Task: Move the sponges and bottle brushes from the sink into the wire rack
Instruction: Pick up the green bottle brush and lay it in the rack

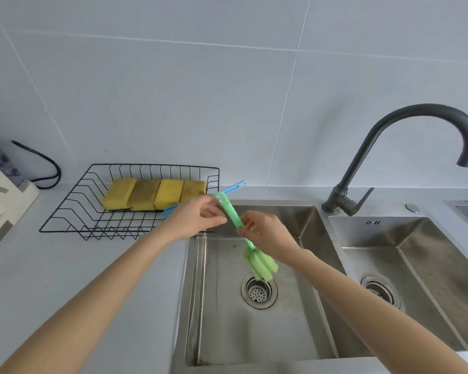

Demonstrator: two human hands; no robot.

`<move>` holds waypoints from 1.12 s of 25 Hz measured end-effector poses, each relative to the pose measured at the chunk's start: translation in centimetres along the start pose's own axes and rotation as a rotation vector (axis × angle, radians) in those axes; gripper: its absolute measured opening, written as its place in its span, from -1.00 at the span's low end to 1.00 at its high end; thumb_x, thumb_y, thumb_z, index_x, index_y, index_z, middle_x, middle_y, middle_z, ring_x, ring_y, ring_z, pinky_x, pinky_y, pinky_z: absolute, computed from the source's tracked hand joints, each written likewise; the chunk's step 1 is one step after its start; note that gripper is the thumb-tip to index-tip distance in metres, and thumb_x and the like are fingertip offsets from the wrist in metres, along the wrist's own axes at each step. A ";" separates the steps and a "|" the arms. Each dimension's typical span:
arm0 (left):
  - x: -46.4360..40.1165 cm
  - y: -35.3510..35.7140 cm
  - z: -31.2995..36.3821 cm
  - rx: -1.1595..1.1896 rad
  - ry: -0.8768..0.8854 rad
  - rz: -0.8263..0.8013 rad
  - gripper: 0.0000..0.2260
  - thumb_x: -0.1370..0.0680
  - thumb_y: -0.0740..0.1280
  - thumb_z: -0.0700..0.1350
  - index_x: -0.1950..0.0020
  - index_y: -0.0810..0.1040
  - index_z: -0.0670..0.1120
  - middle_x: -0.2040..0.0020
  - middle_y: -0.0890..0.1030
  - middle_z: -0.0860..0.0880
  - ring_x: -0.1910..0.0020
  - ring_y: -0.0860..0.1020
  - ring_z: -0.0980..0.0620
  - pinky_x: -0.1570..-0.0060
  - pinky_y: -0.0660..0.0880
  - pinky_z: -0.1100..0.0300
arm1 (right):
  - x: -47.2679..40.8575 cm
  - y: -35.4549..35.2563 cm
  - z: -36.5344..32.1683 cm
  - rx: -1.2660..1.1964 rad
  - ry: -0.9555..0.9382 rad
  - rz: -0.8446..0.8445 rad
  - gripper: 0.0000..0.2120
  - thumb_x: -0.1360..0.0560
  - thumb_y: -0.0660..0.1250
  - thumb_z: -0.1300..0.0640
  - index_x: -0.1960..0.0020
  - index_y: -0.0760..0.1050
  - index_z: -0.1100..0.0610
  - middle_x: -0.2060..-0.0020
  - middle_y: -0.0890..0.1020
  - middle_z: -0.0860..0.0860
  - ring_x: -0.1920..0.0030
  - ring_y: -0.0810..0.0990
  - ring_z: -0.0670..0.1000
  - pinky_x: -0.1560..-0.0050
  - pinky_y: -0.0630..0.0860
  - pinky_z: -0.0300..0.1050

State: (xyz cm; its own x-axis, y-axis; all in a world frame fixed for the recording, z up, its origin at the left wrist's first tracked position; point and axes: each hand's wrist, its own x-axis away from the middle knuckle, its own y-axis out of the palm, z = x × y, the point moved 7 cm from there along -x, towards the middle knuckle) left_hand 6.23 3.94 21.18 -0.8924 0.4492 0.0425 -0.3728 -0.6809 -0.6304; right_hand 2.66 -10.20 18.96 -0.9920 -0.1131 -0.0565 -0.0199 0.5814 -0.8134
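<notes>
Bright, even daylight all over, soft and cool, no hard shadows. The wall [173, 76] reads pale and flat. Dull sheen on the steel sink [254, 333], no harsh glare. Wide-angle bend is plain: grout lines curve, and the tap [405, 147] leans at the right edge. Slight softness overall, with the left-edge clutter smeared and the bottom corners blurred.

Both forearms are bare to the frame's edge, the hands [197, 217] ungloved and ringless.

A dark curved faucet [405, 147] stands behind the basins; black cable [48, 166] far left.
</notes>
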 end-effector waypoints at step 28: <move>-0.4 -4.9 -8.5 -0.042 -0.125 0.165 -0.52 -0.45 0.39 -0.18 -0.36 0.38 -0.08 -0.29 0.45 -0.11 -0.24 0.44 -0.06 -0.12 0.31 0.22 | -6.2 -2.5 -0.5 -0.899 0.313 0.376 -0.93 -0.54 0.26 0.17 0.00 0.45 0.17 0.09 0.58 0.10 0.10 0.62 0.05 0.26 0.58 -0.37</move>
State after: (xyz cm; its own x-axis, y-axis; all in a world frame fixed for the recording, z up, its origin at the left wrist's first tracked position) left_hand 10.53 12.03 17.67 -0.9660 0.2568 0.0301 -0.2105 -0.7135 -0.6683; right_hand 8.84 -10.55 21.64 -0.9387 0.3423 0.0401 0.3412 0.9394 -0.0319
